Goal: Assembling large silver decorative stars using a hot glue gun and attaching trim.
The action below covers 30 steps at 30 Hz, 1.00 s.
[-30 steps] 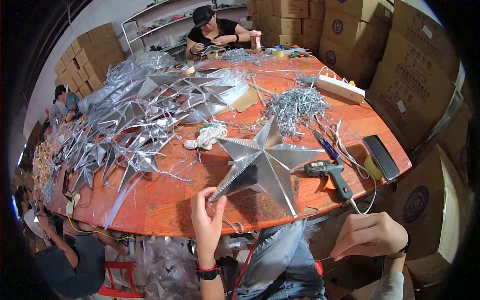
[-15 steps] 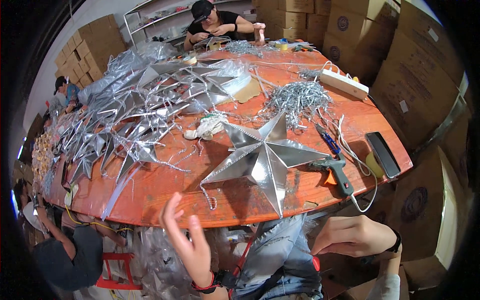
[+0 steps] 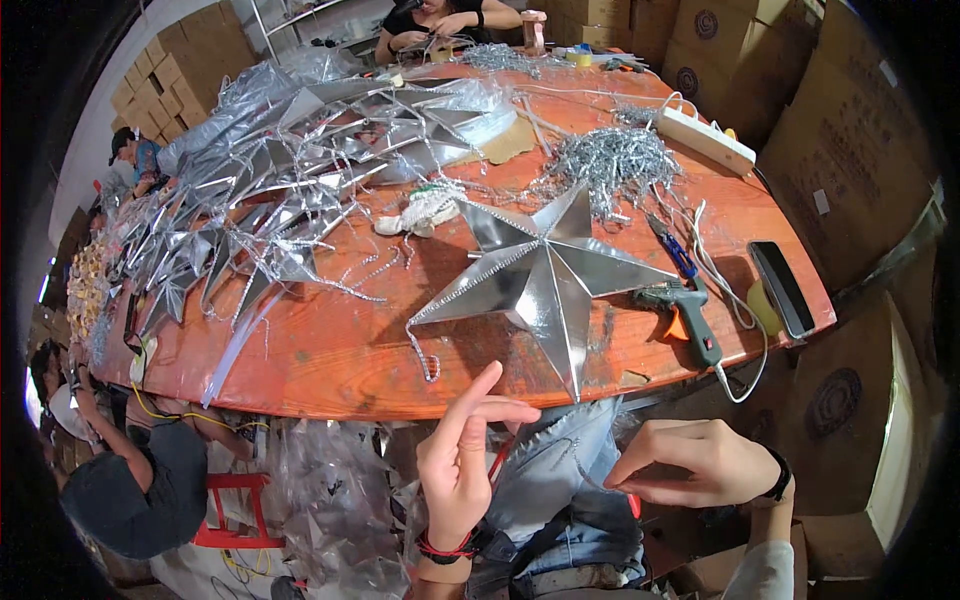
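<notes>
One phone, one glue gun, one power strip and one foreground star are lying on one table; heaped stars are overlapping beyond counting

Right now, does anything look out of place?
A loose tail of sparkly trim curls onto the table from the lower-left tip of the nearest silver star; odd, because the rest runs straight along its ridge.

A craft workshop: the wooden counter carries metallic silver stars, tinsel and a hot-glue gun; cardboard cartons rise along the counter's right, with a co-worker at its far edge.
</notes>
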### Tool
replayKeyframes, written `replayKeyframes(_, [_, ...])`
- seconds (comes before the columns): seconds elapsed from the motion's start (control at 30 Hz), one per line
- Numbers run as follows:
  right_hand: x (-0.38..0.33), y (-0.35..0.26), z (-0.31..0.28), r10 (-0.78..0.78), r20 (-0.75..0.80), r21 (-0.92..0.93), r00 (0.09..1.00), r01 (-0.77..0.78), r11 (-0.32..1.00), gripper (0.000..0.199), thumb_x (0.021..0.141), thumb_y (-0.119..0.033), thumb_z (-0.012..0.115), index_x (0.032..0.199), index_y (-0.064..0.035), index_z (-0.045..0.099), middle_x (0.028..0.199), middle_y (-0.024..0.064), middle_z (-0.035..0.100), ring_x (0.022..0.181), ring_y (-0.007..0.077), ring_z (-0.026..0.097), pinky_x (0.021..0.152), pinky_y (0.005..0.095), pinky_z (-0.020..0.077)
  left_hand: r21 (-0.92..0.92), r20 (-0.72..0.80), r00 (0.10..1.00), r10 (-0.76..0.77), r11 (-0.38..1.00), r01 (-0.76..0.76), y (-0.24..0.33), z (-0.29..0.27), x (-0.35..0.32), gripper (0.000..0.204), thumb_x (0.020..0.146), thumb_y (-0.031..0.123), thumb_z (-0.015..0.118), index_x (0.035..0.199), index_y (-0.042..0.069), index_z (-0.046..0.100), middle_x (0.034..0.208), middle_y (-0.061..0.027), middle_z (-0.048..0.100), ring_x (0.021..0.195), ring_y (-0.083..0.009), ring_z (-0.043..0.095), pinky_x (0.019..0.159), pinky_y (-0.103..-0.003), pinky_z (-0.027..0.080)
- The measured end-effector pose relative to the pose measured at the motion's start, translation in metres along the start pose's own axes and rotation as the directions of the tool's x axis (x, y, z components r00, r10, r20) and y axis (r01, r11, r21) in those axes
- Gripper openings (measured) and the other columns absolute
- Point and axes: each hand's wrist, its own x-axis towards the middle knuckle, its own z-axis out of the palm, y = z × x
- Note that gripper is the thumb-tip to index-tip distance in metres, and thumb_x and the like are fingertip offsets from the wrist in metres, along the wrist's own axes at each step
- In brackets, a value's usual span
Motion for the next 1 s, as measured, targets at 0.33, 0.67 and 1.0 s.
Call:
replayKeyframes(0.33, [-0.003, 0.005, 0.000, -0.069, -0.058, -0.102, 0.996, 0.063, 0.993, 0.014, 0.071, 0.000, 0.069, 0.084, -0.0042, 0.066, 0.084, 0.0052, 0.060, 0.076, 0.0192, 0.058, 0.068, 0.0291, 0.0465, -0.322, 0.251, 0.967, -0.037, 0.939, 0.119, -0.002, 0.011, -0.003, 0.039, 0.094, 0.009, 0.037, 0.130, -0.002, 0.029, 0.088, -0.0148, 0.064, 0.088, -0.0184, 0.059, 0.086, -0.032, 0.041])
replayKeyframes(0.67, [-0.007, 0.009, 0.004, 0.001, -0.120, -0.115, 0.993, -0.014, 0.993, 0.016, 0.070, 0.002, 0.069, 0.084, -0.0046, 0.065, 0.083, 0.0055, 0.058, 0.076, 0.0188, 0.058, 0.067, 0.0289, 0.0472, -0.326, 0.279, 0.957, -0.087, 0.928, 0.179, 0.000, 0.010, -0.006, 0.029, 0.093, 0.011, 0.039, 0.117, -0.002, 0.049, 0.091, -0.0124, 0.063, 0.098, -0.0189, 0.052, 0.092, -0.032, 0.036])
replayKeyframes(1.0, [-0.012, 0.018, 0.008, 0.024, -0.122, -0.099, 0.992, -0.036, 0.994, 0.018, 0.072, 0.003, 0.066, 0.089, -0.0034, 0.062, 0.085, 0.0069, 0.057, 0.078, 0.0215, 0.058, 0.068, 0.0306, 0.0471, -0.256, 0.192, 0.981, 0.002, 0.965, 0.048, -0.010, 0.011, -0.006, 0.023, 0.093, 0.008, 0.042, 0.104, -0.005, 0.058, 0.078, -0.0068, 0.057, 0.075, -0.0126, 0.054, 0.077, -0.028, 0.043])
